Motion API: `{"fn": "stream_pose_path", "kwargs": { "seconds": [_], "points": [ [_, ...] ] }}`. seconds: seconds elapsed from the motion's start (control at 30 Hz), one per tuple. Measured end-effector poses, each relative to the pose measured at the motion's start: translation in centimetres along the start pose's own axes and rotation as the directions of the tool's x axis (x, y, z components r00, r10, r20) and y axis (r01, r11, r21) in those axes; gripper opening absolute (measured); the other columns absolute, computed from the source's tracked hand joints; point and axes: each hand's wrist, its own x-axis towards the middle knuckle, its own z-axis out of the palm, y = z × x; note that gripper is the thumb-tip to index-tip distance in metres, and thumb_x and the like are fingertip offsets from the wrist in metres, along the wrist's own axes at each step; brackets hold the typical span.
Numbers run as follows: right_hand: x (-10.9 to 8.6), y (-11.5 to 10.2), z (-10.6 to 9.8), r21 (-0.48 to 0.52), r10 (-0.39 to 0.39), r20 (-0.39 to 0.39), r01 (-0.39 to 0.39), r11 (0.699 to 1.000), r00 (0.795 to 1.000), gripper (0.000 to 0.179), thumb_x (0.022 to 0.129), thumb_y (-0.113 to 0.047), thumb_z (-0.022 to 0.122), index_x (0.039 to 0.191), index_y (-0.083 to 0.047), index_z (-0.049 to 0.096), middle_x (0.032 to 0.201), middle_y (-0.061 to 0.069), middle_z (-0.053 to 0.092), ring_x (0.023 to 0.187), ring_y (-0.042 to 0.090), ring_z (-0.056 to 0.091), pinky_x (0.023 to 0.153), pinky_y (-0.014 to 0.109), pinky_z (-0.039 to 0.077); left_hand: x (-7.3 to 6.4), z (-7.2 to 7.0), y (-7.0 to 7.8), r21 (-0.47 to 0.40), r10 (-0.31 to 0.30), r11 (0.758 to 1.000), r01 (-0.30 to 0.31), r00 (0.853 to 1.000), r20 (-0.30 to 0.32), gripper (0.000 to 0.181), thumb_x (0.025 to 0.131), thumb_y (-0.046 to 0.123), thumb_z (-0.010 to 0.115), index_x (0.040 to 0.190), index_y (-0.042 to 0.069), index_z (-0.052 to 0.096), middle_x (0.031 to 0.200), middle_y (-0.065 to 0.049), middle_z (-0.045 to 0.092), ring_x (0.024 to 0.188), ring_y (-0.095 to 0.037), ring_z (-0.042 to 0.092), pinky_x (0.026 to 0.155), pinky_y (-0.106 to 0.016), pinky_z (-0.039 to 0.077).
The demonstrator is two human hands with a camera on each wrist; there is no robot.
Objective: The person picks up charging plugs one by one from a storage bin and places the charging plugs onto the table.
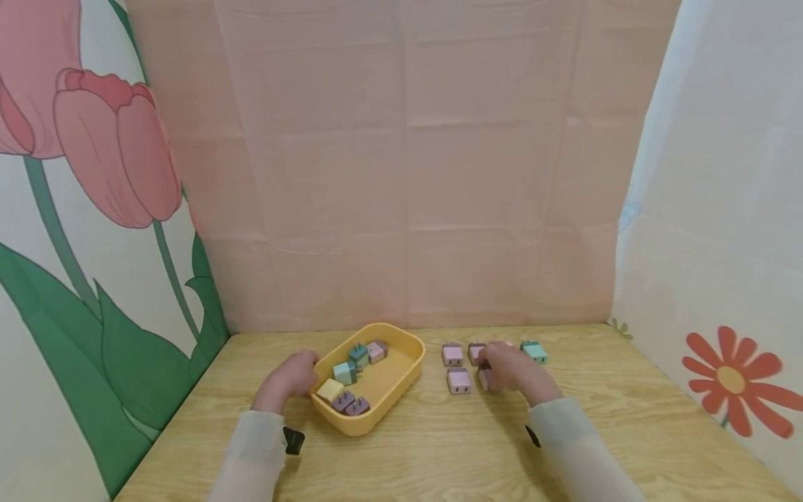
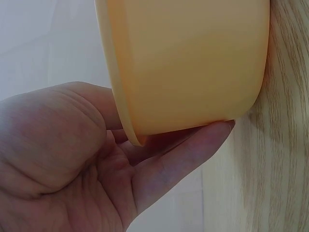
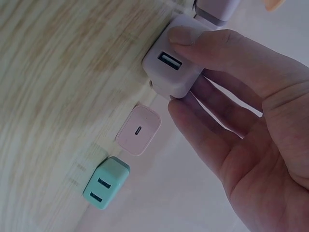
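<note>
My left hand (image 1: 291,380) grips the left end of a yellow plastic basket (image 1: 410,354), its thumb by the rim and its fingers along the outer wall in the left wrist view. Over on the right, my right hand (image 1: 511,369) pinches a pale purple USB charger (image 3: 158,76) between thumb and fingers, close over the table. One USB port shows on its face. Beside it lie a pale pink charger (image 3: 139,129) with a small slot and a mint green charger (image 3: 107,181) with two ports. Another purple charger (image 3: 217,8) sits on the thumb side.
Inside the basket are several chargers: dark teal (image 1: 358,355), pink (image 1: 377,351), light mint (image 1: 343,373), yellow (image 1: 330,390) and purple ones (image 1: 357,406). Two lilac chargers (image 1: 452,354) stand between basket and right hand. A pink sheet (image 1: 401,174) hangs behind the wooden table (image 1: 426,453).
</note>
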Motion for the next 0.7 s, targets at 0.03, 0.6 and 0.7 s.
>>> {"fn": "stream_pose_path", "kwargs": {
  "seconds": [0.03, 0.6, 0.7],
  "points": [
    [-0.01, -0.04, 0.00, 0.001, 0.002, 0.000, -0.002, 1.000, 1.000, 0.012, 0.093, -0.001, 0.077, 0.103, -0.007, 0.079, 0.092, 0.004, 0.071, 0.080, 0.020, 0.056, 0.074, 0.038, 0.052, 0.01, 0.02, -0.04, -0.003, 0.001, 1.000, -0.001, 1.000, 0.000, 0.031, 0.091, -0.009, 0.056, 0.119, -0.009, 0.069, 0.104, -0.015, 0.074, 0.087, -0.021, 0.069, 0.072, -0.035, 0.064],
    [-0.35, -0.42, -0.24, 0.008, 0.053, 0.031, -0.053, 0.999, 0.998, 0.022, 0.096, -0.004, 0.077, 0.118, -0.004, 0.079, 0.107, 0.008, 0.077, 0.087, 0.020, 0.061, 0.086, 0.045, 0.062, 0.00, -0.05, -0.03, 0.025, 0.029, 0.999, -0.029, 1.000, -0.010, 0.027, 0.089, -0.008, 0.057, 0.112, -0.006, 0.071, 0.098, -0.012, 0.073, 0.085, -0.022, 0.066, 0.071, -0.034, 0.060],
    [-0.33, -0.40, -0.19, 0.004, 0.049, 0.030, -0.050, 0.999, 0.998, 0.025, 0.096, -0.004, 0.076, 0.121, -0.003, 0.079, 0.112, 0.010, 0.078, 0.090, 0.019, 0.064, 0.091, 0.048, 0.063, -0.09, -0.03, 0.00, 0.022, 0.025, 0.999, -0.025, 1.000, -0.010, 0.028, 0.088, -0.008, 0.057, 0.112, -0.006, 0.072, 0.098, -0.012, 0.073, 0.084, -0.021, 0.066, 0.070, -0.033, 0.060]
  ]
}}
